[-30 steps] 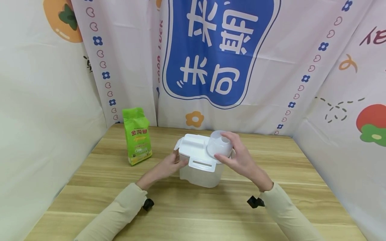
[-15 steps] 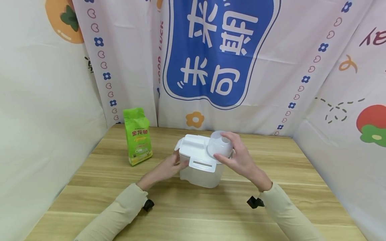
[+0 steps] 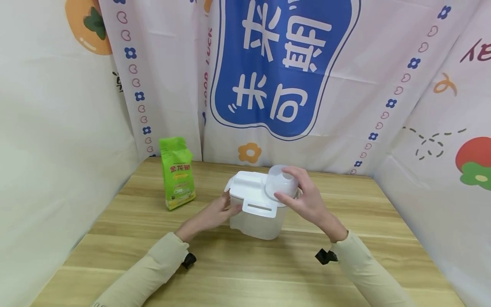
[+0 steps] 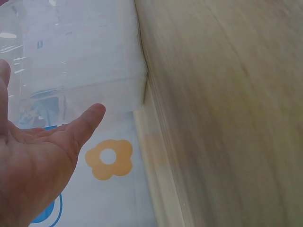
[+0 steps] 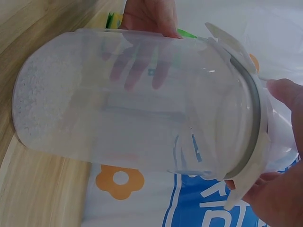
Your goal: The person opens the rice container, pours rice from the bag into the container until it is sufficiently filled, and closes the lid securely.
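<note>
A translucent plastic storage container [image 3: 255, 225] with a white lid [image 3: 249, 189] stands upright on the table. Its white side latches [image 3: 259, 209] flare outward. My left hand [image 3: 212, 215] holds the container's left end, thumb on the near side; in the right wrist view its fingers [image 5: 135, 68] show through the wall. In the left wrist view my left hand [image 4: 42, 156] lies along the container [image 4: 80, 52]. My right hand [image 3: 308, 200] grips the clear dome-shaped cup [image 3: 277, 184] on top of the lid, thumb in front. A whitish grainy layer [image 5: 47, 90] shows at the container's bottom.
A green printed bag [image 3: 178, 177] stands upright at the back left of the wooden table [image 3: 245, 273]. Printed fabric [image 3: 168, 76] hangs behind the table and along both sides. A small black device [image 3: 326, 256] sits at the right cuff, another [image 3: 188, 260] at the left.
The head view has shifted slightly, so the scene sits a little further right. Both hands keep their places on the container and cup.
</note>
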`<state>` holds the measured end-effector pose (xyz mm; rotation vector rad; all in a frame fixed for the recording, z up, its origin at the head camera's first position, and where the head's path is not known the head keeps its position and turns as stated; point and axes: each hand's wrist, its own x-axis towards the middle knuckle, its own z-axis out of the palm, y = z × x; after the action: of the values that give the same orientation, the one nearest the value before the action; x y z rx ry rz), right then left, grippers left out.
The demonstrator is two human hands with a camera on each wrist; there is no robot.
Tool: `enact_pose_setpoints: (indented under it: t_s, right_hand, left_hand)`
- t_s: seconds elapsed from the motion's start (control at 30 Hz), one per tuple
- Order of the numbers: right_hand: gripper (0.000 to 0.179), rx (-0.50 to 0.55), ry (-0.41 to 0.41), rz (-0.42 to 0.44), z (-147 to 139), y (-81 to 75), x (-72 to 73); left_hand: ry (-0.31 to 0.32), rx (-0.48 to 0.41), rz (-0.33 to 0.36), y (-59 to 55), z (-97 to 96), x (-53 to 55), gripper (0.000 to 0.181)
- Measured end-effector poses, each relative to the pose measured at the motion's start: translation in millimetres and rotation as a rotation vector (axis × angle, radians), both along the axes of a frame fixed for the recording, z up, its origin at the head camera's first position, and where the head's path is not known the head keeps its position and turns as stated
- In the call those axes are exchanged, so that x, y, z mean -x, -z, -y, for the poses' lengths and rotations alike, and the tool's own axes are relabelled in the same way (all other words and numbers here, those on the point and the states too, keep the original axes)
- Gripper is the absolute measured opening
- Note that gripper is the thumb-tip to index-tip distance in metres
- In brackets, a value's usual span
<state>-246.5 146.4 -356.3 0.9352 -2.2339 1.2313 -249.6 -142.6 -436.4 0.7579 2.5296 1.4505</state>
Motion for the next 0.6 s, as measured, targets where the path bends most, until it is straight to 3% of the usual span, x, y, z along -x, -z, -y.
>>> enact_pose_setpoints:
  t_s: [0.37,0.6]
  right_hand:
    - [0.056,0.075,0.005,-0.029,10,-26.8,-18.8]
    - [0.053,0.177,0.006,-0.058,7,-29.4,-13.8]
  left_hand:
    - [-0.014,0.015,0.022,0.9,-2.3,2.6,0.083]
    - [-0.018,-0.025,0.056,2.6,-1.8,1.5,0.077]
